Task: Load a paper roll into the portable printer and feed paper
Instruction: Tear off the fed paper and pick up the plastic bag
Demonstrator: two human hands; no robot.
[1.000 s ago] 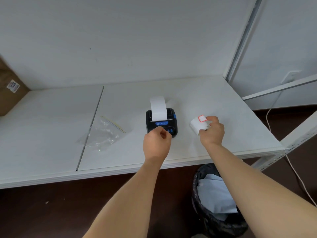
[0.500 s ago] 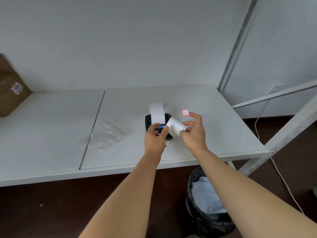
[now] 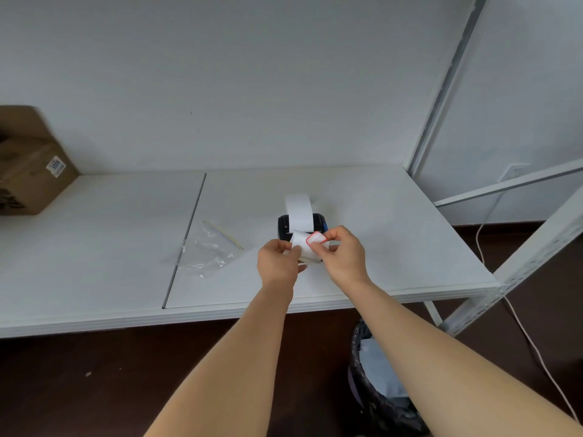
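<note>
A small black portable printer [image 3: 319, 221] stands on the white table [image 3: 394, 247], with a white paper strip [image 3: 298, 211] curling up out of its top. In front of it, both hands hold a white paper roll [image 3: 300, 247]. My left hand [image 3: 279, 263] grips the roll's left side. My right hand [image 3: 342, 258] pinches a red-bordered sticker tab [image 3: 315, 238] at the roll's loose end. The hands hide the printer's front panel.
A clear plastic zip bag [image 3: 209, 247] lies on the table left of the printer. A cardboard box [image 3: 28, 162] stands at the far left. A black bin with paper in it [image 3: 381, 383] sits under the table edge. A shelf post [image 3: 441, 89] rises at right.
My right hand carried the paper roll from the table's right side to the front of the printer. My left hand left the printer's front and took hold of the roll.
</note>
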